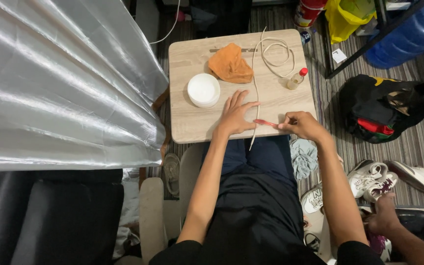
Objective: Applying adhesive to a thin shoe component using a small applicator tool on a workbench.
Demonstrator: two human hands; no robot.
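My left hand (236, 114) lies flat on a small wooden table (187, 122), fingers spread, pressing down on a thin white cord (256, 93). The cord runs from a loose coil (277, 54) at the table's far side to its near edge and hangs over it. My right hand (302, 124) pinches a slim red tool (264, 122) whose tip points left, touching the cord just beside my left fingers.
On the table are a white round lidded container (203, 90), a crumpled orange cloth (230, 64) and a small red-capped bottle (297, 79). Silver fabric (60, 83) hangs left. A black bag (381, 108), shoes (374, 179) and another person's hand (384, 216) are right.
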